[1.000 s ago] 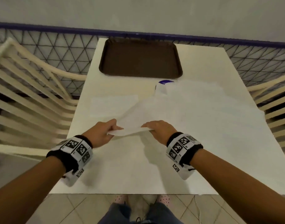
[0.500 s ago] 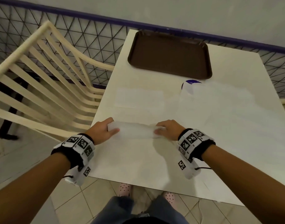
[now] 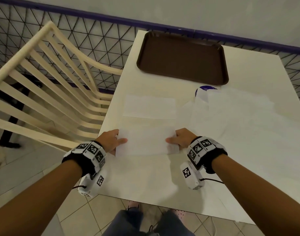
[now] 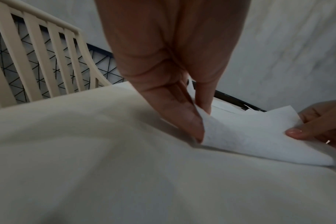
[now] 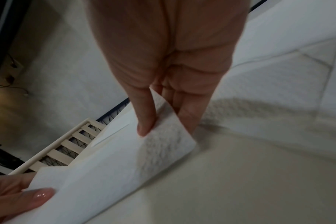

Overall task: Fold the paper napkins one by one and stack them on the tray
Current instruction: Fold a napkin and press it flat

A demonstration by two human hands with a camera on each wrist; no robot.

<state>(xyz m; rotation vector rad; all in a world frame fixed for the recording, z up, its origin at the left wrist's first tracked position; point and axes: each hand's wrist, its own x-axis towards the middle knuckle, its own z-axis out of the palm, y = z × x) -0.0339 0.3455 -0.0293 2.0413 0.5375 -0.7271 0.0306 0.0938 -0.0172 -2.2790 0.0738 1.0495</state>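
Napkin (image 3: 146,142) in the making, white and already doubled over, is held just above the near part of the table (image 3: 146,181) between both hands. Left hand (image 3: 110,141) pinches its left end, thumb on top and fingers underneath; the left wrist view shows the thumb (image 4: 203,97) and a finger closing on the corner. Right hand (image 3: 181,138) pinches the right end the same way, and in the right wrist view its thumb (image 5: 146,119) presses on the paper with the fingers (image 5: 186,116) behind it. The sheet's lower edge rests on or just over the tabletop; I cannot tell which.

Beyond it, a second napkin (image 3: 150,107) lies flat on the table, near but apart from the held one. To the right, unfolded napkins (image 3: 244,120) spread loosely over the table, partly covering a blue-rimmed round item (image 3: 203,90). The brown tray (image 3: 182,57) sits at the far end, with nothing on it. A cream slatted chair (image 3: 49,86) stands at the table's left side.
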